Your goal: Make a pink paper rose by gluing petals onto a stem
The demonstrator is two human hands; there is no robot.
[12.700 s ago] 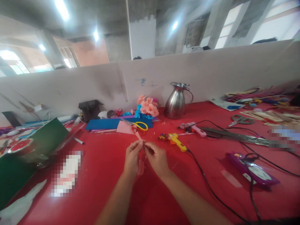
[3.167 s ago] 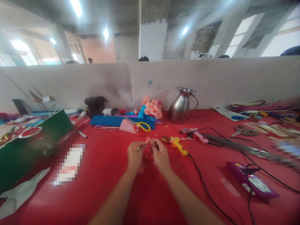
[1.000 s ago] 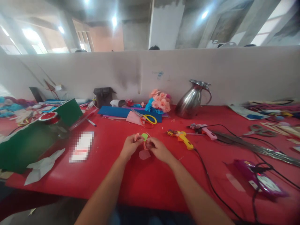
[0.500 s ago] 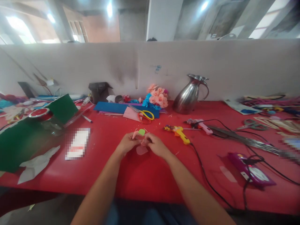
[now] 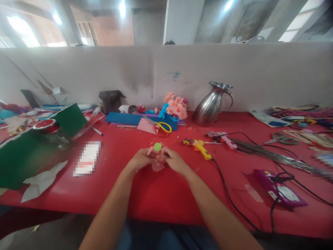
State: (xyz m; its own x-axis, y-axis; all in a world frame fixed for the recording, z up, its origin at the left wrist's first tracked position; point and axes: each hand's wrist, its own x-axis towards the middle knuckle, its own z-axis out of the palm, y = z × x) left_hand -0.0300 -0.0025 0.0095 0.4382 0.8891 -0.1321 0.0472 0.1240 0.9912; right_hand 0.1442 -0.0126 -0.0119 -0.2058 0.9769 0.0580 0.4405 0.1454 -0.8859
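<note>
My left hand (image 5: 140,159) and my right hand (image 5: 174,161) meet over the red table (image 5: 161,198), fingers pinched together on a small pink paper flower piece (image 5: 157,163) with a light green bit (image 5: 157,147) at its top. A loose pink petal hangs just below the fingers. Both hands are closed on this piece. A yellow glue gun (image 5: 199,147) lies just right of my right hand. Yellow-handled scissors (image 5: 161,127) rest on pink and blue sheets beyond my hands.
A steel jug (image 5: 212,104) and a bunch of pink paper flowers (image 5: 174,107) stand by the back partition. A pink glue gun (image 5: 224,139), black cables, thin wires (image 5: 273,154) and a purple device (image 5: 279,189) lie to the right. Green card (image 5: 33,152) is at left.
Over the last second my hands stayed together on the pink piece with only slight finger movement. The view tilted down and shifted a little; before that, a pink strip became a rolled piece.
</note>
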